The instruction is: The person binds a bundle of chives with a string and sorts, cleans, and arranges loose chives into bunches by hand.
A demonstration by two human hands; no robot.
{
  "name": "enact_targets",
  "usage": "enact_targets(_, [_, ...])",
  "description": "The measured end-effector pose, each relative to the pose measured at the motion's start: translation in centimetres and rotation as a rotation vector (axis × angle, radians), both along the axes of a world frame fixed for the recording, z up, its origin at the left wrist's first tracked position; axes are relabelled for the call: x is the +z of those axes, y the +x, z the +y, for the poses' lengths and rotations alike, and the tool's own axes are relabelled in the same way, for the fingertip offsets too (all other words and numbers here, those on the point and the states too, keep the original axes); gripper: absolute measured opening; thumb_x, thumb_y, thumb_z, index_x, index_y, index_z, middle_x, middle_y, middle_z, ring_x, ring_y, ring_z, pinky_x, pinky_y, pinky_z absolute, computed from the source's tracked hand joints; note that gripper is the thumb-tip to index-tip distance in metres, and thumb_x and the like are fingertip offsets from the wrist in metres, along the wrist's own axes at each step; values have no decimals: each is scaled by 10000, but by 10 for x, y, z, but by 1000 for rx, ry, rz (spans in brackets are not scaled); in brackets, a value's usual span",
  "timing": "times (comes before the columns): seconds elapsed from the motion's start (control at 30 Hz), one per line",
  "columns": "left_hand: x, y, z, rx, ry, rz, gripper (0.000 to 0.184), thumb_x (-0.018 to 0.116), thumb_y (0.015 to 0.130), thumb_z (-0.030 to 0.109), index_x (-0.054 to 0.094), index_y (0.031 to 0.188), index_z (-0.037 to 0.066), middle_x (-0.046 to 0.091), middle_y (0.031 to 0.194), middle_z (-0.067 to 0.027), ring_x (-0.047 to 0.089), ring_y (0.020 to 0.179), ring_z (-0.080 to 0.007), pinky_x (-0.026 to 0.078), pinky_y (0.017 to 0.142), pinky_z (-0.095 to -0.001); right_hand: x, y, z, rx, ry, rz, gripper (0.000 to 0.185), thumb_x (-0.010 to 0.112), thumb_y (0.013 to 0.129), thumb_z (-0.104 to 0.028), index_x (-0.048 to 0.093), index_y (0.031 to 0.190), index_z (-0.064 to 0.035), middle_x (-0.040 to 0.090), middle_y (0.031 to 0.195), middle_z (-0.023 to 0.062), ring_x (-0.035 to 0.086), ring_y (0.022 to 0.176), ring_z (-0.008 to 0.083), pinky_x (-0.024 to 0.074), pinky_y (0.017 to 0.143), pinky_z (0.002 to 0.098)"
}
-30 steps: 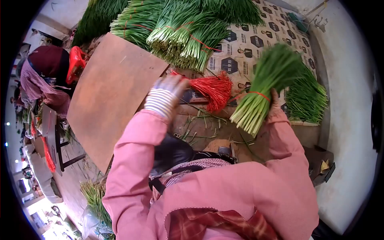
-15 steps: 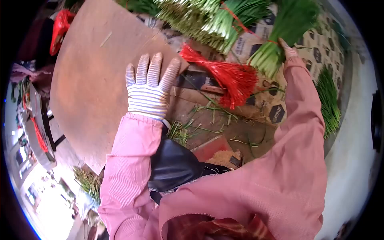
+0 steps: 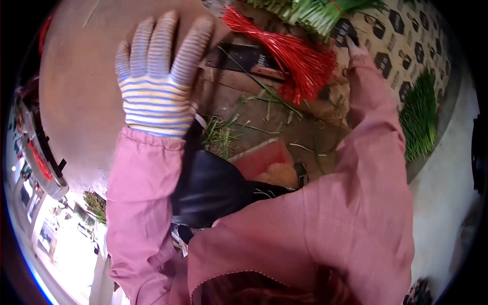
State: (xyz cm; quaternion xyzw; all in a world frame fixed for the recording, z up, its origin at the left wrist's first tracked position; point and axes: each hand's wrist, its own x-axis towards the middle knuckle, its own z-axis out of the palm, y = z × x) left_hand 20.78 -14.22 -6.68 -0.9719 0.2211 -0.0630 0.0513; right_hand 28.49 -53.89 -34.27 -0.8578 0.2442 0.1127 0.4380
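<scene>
My left hand point(image 3: 157, 76), in a striped glove, lies flat with fingers spread on a smooth brown board point(image 3: 81, 101). Nothing is in it. Over the printed paper point(image 3: 389, 48), my right hand point(image 3: 359, 50) shows only partly, with a finger stretched out and no bunch in it. Just above and left of that hand are bundled green stalks point(image 3: 315, 18) with pale cut ends and a red tie. A bundle of red plastic ties point(image 3: 292, 58) fans out between my hands.
Loose green trimmings point(image 3: 221, 134) lie near my knee. Close by is a red container point(image 3: 259, 155) with tan material in it. More green leaves point(image 3: 419, 119) lie at the right edge, beside a pale wall point(image 3: 442, 203).
The green bunch my right hand held has left that hand and is no longer seen there. My left hand stays flat on the board. The view has shifted, moving the stalks higher in frame.
</scene>
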Motion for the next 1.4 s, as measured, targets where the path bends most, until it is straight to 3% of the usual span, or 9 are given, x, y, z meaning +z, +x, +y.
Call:
enact_targets(0.13, [-1, 1, -2, -40, -18, -67, 678, 675, 579, 189, 423, 1209, 178, 412, 1189, -144, 409, 1078, -318, 316, 887, -434, -110, -133, -87, -267, 205, -266, 348, 551, 773, -227, 521, 1067, -44, 588, 940, 129, 563, 811, 195, 425, 735, 270])
enact_targets(0.23, [-3, 2, -2, -102, -53, -94, 670, 682, 582, 180, 428, 1202, 157, 429, 1171, -150, 419, 1063, -335, 327, 880, -423, -151, -215, -114, 188, -693, -423, 254, 494, 808, -192, 545, 1026, -73, 544, 847, 96, 509, 733, 155, 414, 760, 237])
enact_targets(0.37, [-5, 3, 4, -90, -18, -71, 655, 682, 588, 144, 437, 1195, 132, 442, 1154, -170, 432, 1043, -350, 346, 869, -416, -218, -244, -120, -444, 370, 91, 239, 410, 861, -45, 523, 1070, -70, 534, 935, 59, 467, 791, 131, 404, 720, 224])
enact_targets(0.4, [-4, 3, 3, -96, -14, -68, 655, 682, 588, 144, 437, 1195, 132, 442, 1154, -170, 432, 1043, -350, 346, 869, -416, -211, -225, -87, -827, 580, 41, 217, 441, 851, -53, 562, 1028, -88, 538, 883, 58, 434, 750, 119, 392, 691, 205])
enact_targets(0.53, [-6, 4, 1, -87, -2, -46, 644, 686, 593, 137, 442, 1187, 99, 438, 1154, -180, 435, 1035, -352, 351, 869, -414, -125, -163, -50, -668, 749, 294, 298, 476, 845, -161, 483, 1141, -181, 552, 748, 85, 507, 584, 169, 416, 564, 219])
enact_targets(0.83, [-4, 5, 5, -48, -9, -15, 645, 692, 580, 159, 457, 1178, 103, 432, 1168, -175, 428, 1047, -349, 336, 889, -412, -95, -132, -16, 179, -318, 615, 406, 599, 746, -164, 476, 1106, -20, 569, 956, 145, 550, 794, 221, 436, 678, 327])
enact_targets(0.97, [-4, 5, 2, -47, 9, -31, 643, 689, 587, 172, 454, 1183, 122, 433, 1169, -167, 435, 1044, -337, 338, 880, -411, -37, -215, -6, 271, -482, 558, 417, 427, 803, -449, 570, 963, -91, 565, 937, 183, 527, 906, 342, 424, 765, 408])
enact_targets(1.13, [-2, 1, 5, -66, 11, -67, 658, 688, 597, 208, 434, 1201, 150, 426, 1181, -148, 418, 1069, -325, 321, 892, -415, -33, -434, -84, 922, -474, 1162, 280, 491, 765, -337, 605, 889, -113, 552, 1045, 124, 534, 931, 317, 445, 783, 366])
enact_targets(1.4, [-9, -2, 10, 5, 57, -58, 801, 699, 583, 264, 301, 1278, 245, 352, 1266, -98, 339, 1163, -277, 251, 943, -477, 106, -387, -23, 463, -319, 422, 203, 488, 768, -211, 553, 904, -74, 564, 772, 180, 538, 740, 358, 438, 624, 385])
